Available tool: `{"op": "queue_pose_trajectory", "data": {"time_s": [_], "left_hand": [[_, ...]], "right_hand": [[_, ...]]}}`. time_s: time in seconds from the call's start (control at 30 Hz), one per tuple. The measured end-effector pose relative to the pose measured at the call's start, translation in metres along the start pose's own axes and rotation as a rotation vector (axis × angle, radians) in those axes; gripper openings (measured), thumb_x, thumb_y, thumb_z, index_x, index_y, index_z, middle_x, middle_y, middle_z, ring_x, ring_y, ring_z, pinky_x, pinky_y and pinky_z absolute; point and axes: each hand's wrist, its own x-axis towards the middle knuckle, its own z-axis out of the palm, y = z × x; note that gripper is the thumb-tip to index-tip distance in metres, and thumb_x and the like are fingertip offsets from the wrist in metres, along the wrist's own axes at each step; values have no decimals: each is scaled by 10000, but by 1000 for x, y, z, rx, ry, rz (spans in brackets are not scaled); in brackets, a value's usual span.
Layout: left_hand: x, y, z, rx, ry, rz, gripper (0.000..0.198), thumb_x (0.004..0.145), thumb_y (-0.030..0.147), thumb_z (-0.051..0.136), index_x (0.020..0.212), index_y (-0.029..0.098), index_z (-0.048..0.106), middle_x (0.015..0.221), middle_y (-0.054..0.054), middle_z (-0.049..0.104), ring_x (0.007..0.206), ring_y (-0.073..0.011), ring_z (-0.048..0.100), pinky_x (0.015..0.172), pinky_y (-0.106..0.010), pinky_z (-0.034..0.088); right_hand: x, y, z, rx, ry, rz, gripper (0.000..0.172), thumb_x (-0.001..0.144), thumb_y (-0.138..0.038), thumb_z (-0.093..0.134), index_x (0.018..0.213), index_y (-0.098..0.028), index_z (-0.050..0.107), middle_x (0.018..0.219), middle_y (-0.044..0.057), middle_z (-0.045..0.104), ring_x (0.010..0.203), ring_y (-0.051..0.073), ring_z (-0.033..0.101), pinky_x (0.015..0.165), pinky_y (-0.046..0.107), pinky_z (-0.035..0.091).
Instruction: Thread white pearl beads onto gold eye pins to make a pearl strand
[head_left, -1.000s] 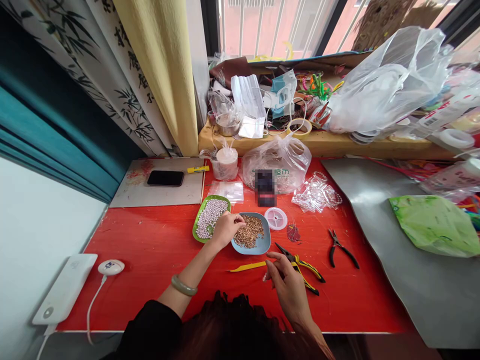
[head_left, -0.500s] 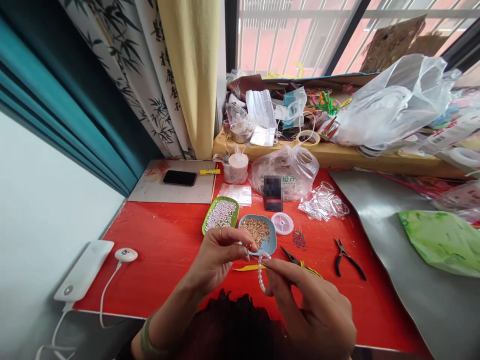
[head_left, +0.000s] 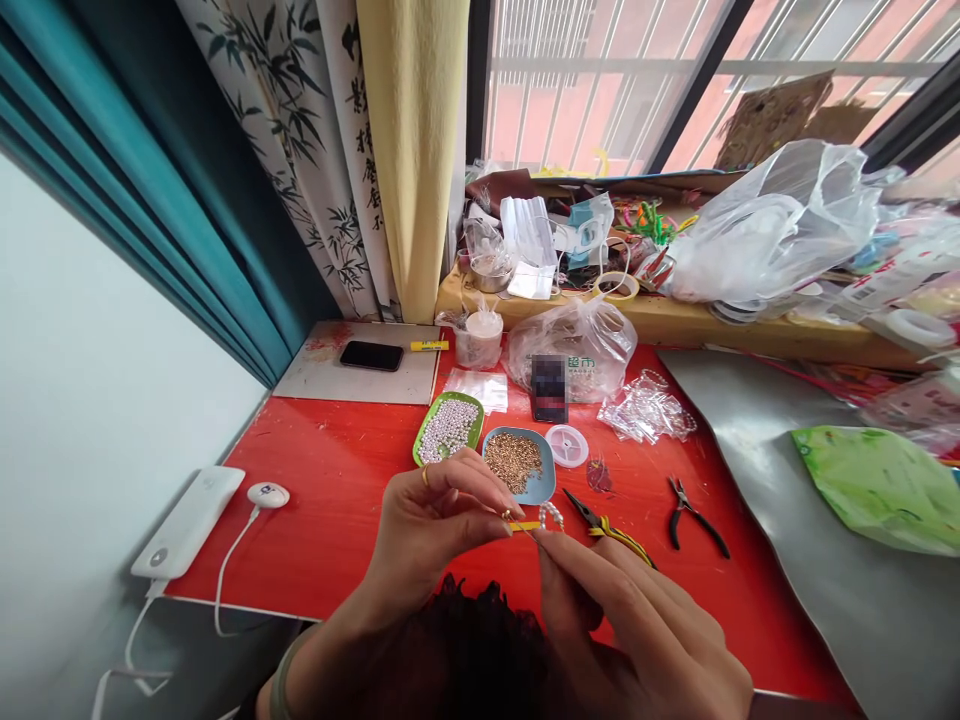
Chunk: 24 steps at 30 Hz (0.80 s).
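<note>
Over table (head_left: 322,480), left grip (head_left: 427,520) pinching bead (head_left: 507,517), right grip (head_left: 637,630) pinching pearl strand (head_left: 551,513)

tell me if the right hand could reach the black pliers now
Probably yes. The black pliers lie in the open on the red table, right of the right hand; only flat yellow-handled pliers lie between. But that hand is pinching a pearl strand, so it isn't free.
</note>
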Motion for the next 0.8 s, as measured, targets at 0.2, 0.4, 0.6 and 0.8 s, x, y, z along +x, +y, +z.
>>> {"op": "queue_pose_trajectory", "data": {"time_s": [0.2,0.4,0.6,0.8], "left_hand": [[-7,5,2,83,25,71,127,700,180,753,754,292,729,680,7,680,700,-153,596,639,-298,502],[-10,8,3,90,3,95,131,717,176,742,770,296,728,694,22,696,711,-139,582,660,-284,485],[-13,9,4,82,-16,85,144,713,171,746,778,298,728,700,31,686,703,-118,575,664,-252,476],[-16,11,4,-28,-15,-38,160,668,169,777,766,282,721,669,32,642,637,-110,589,562,-216,497]], "right_hand": [[-4,-5,-1,-49,46,-78,204,785,-62,615,936,-200,616,546,-37,581,456,95,511,470,232,430],[-3,-5,-3,-22,49,-118,155,803,-77,596,909,-188,616,519,-36,547,438,89,466,450,221,427],[-3,-9,-5,-10,4,-105,172,833,-86,548,941,-207,606,524,-44,553,418,83,457,431,226,408],[-2,-15,-8,41,-9,-44,155,807,-98,562,886,-223,608,498,-61,513,381,79,427,389,222,381]]}}
